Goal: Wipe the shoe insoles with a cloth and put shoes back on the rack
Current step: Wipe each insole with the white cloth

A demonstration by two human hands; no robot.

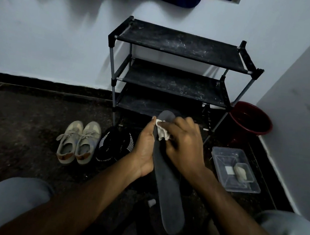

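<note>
A corner of a home: beyond the left hand (pixel 144 146) and right hand (pixel 184 146) a black shoe rack (pixel 179 42) stands against a painted wall (pixel 44 42), sneakers (pixel 78 144) lie left of them, a red bucket (pixel 251 122) right.

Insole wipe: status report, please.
Left hand grips dark insole. Right hand presses white cloth on its far end. Beige sneakers, black shoes on floor by rack.

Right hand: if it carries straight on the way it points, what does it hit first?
Probably the left hand. The right hand points up-left, pinching a crumpled white cloth against the long dark grey insole; the left hand grips that insole just beyond the cloth. Depth is unclear.
</note>
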